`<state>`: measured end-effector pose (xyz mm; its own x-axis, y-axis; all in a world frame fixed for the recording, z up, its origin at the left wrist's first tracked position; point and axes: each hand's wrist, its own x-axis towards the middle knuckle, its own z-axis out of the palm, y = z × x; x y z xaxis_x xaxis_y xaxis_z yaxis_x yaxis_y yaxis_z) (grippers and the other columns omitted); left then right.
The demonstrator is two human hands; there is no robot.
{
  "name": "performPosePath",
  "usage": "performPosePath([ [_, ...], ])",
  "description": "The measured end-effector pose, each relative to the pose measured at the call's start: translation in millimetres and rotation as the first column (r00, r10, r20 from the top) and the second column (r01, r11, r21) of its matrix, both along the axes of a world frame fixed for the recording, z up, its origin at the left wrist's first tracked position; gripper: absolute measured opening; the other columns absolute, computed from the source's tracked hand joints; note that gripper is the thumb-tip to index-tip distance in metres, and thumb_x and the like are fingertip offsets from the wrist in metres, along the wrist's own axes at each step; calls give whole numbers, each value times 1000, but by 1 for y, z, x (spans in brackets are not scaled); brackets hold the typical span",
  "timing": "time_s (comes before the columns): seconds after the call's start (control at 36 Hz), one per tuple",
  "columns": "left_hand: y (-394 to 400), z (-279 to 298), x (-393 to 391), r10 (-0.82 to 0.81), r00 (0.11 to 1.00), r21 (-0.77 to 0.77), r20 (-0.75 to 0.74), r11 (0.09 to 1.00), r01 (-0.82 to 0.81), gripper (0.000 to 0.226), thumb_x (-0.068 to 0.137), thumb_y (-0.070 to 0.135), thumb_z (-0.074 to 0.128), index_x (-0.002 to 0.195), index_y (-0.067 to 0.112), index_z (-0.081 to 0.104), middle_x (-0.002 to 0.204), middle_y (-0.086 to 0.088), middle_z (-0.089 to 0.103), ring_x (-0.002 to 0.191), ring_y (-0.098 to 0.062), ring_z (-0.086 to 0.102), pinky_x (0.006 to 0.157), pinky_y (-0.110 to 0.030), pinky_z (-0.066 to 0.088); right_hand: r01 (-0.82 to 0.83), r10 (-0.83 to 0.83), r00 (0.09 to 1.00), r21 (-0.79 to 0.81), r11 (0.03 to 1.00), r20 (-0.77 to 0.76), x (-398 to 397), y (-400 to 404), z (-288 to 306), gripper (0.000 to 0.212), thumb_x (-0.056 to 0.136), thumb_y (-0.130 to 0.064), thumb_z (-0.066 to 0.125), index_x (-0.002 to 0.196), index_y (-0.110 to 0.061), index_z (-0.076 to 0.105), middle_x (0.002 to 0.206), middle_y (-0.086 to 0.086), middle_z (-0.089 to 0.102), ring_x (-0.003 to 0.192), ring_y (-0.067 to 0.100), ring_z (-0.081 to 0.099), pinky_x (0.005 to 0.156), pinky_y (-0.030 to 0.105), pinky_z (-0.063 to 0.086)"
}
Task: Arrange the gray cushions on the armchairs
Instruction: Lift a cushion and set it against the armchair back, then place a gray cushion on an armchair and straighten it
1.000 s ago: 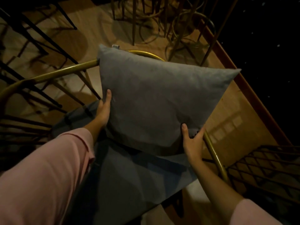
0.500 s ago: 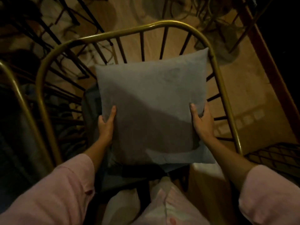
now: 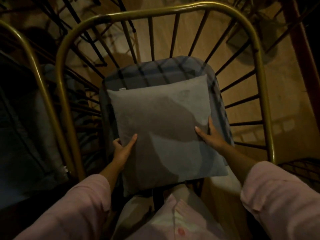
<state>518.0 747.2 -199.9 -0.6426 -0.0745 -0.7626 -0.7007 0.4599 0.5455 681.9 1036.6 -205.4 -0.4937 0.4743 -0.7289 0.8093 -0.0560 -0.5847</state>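
Both hands on it now: the square gray fabric cushion point(image 3: 161, 135) lies flat over the padded gray seat pad point(image 3: 166, 71) of the gold-rimmed, black-spoked metal armchair point(image 3: 155, 13). The left hand point(image 3: 123, 149) grips the cushion's edge at about 8 o'clock, thumb on top, fingers point(image 3: 116, 142) curled under. The right hand point(image 3: 212, 135) clamps the opposite edge at about 4 o'clock, fingers point(image 3: 210, 122) wrapped around the side. The cushion's far edge points to 12 o'clock, toward the curved backrest, and its near edge overhangs the seat front at 6. Neither hand is nearer; they mirror each other. My read: the next push goes straight to 12, sliding or tipping it back against the spokes.
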Motion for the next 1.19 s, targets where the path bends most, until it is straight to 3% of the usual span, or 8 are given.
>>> performPosePath([
  [0.25,-7,8,-18,65,998,6,7,998,-65,79,81,39,77,141,3,38,132,-11,54,116,-29,58,102,-43,49,78,-78,997,180,981,-10,-11,-9,-1,105,71,-74,68,153,-23,29,157,3,38,143,25,37,113,50,37],
  [0.31,-13,16,-26,51,998,-1,-46,999,-51,77,83,35,76,141,4,37,139,-16,52,122,-32,57,105,-42,47,61,-58,998,241,969,-20,-23,-17,14,105,69,-77,66,152,-23,33,156,4,39,143,27,37,113,52,37],
  [0.39,-23,40,-45,24,986,10,-163,1000,-23,66,88,25,72,141,5,39,140,-15,49,129,-32,52,104,-37,45,0,3,1000,301,954,-9,-52,-34,46,94,79,-60,70,153,-14,32,158,10,35,145,31,33,117,49,31],
  [0.67,-127,134,-134,294,807,250,-513,950,-187,48,91,22,68,132,7,49,123,-6,56,117,-19,57,91,-26,48,-269,315,936,255,929,-158,-180,-142,124,74,87,-48,67,148,-18,40,153,8,43,138,26,42,110,37,36],
  [0.81,-231,155,-173,254,676,100,-692,961,-259,44,91,18,69,129,2,52,123,-8,55,111,-15,51,93,-28,44,-438,463,852,151,886,-245,-254,-235,147,73,88,-45,66,149,-16,38,146,9,50,133,26,50,102,34,45],
  [0.92,-338,155,-203,156,630,-97,-761,933,-348,44,89,26,69,126,8,53,129,-16,57,113,-30,56,96,-40,47,-537,545,803,104,837,-241,-309,-322,159,60,93,-36,64,142,-6,46,143,12,53,129,24,52,93,20,39],
  [1.06,-450,156,-228,7,717,-329,-697,886,-328,59,84,24,76,130,-2,50,135,-27,49,125,-41,48,108,-44,37,-532,501,829,-75,843,-249,-354,-420,157,71,89,-43,67,146,-7,42,141,11,52,128,26,53,92,28,47],
  [1.19,-516,156,-238,252,832,-194,-494,901,-388,86,77,42,81,142,3,40,143,-19,51,129,-34,51,106,-40,42,-381,313,903,-209,901,-295,-371,-476,136,93,68,-59,80,140,-11,45,140,5,56,122,23,59,101,38,51],
])
